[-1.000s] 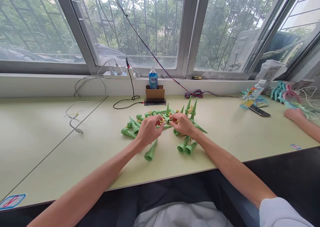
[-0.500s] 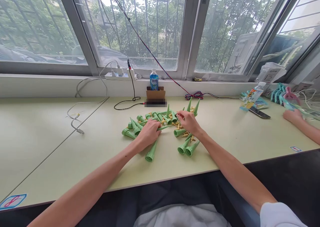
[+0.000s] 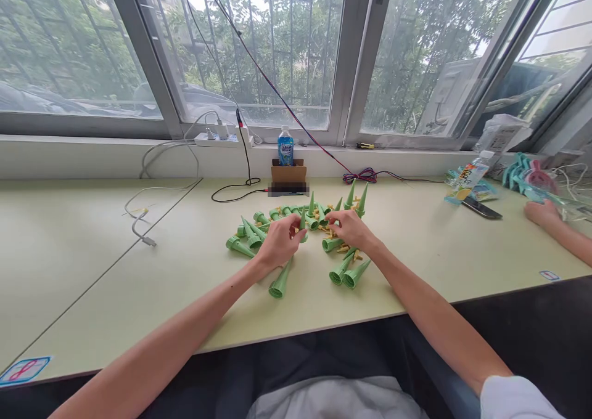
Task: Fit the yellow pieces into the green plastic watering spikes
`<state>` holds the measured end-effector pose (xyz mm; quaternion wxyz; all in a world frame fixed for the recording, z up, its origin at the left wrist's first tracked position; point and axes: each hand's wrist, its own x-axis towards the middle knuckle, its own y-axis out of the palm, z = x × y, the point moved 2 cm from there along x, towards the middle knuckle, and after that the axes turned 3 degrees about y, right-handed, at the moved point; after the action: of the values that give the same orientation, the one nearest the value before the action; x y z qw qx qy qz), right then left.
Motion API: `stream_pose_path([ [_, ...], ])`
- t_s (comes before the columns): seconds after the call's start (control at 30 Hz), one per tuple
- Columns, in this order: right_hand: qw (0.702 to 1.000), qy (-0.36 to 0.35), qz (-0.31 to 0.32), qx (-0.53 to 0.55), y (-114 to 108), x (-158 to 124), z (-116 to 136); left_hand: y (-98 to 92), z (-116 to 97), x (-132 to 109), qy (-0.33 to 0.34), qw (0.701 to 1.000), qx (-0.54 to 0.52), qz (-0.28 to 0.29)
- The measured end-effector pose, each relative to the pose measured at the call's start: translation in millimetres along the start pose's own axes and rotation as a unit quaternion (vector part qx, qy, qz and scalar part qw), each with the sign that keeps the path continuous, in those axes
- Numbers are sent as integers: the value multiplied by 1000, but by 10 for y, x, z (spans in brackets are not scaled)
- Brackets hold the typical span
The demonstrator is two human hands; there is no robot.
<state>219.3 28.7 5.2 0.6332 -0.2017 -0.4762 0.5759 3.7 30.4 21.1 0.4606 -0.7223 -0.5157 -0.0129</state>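
Note:
My left hand [image 3: 279, 240] is closed around a green plastic spike [image 3: 303, 218], held upright with its point up. Beside it, my right hand [image 3: 350, 227] is closed in a pinch over the small yellow pieces; what its fingertips hold is too small to make out. Several more green spikes lie around both hands, such as one with its open threaded end toward me [image 3: 277, 286] and a pair [image 3: 354, 276] below my right wrist. At the back right of the pile, two spikes stand point up, one of them a slim green spike [image 3: 363, 200]. Small yellow pieces [image 3: 343, 248] lie scattered between the spikes.
A blue-labelled bottle [image 3: 285, 148] stands in a small cardboard box [image 3: 289, 172] behind the pile. Cables [image 3: 365, 175] lie along the window side. To the right are a tilted bottle [image 3: 472, 177], a phone [image 3: 481, 207] and another person's hand [image 3: 542, 212] near teal and pink items.
The spike in my left hand has turned from lying flat, pointing right, to upright, and the hand has lifted slightly. My right hand has shifted slightly, its fingertips lower near the yellow pieces.

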Motion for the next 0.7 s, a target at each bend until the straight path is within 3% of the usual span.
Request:
stream_pose_path([
  [0.17,999,6,47,-19,25,-21,-28,20,21,2,-14,999,-41,8],
  [0.43,998,0,55,-16,36,-24,-42,51,53,-5,-47,998,-34,39],
  [0.7,998,18,63,-22,64,-15,-35,62,60,-23,-24,998,-27,44],
])
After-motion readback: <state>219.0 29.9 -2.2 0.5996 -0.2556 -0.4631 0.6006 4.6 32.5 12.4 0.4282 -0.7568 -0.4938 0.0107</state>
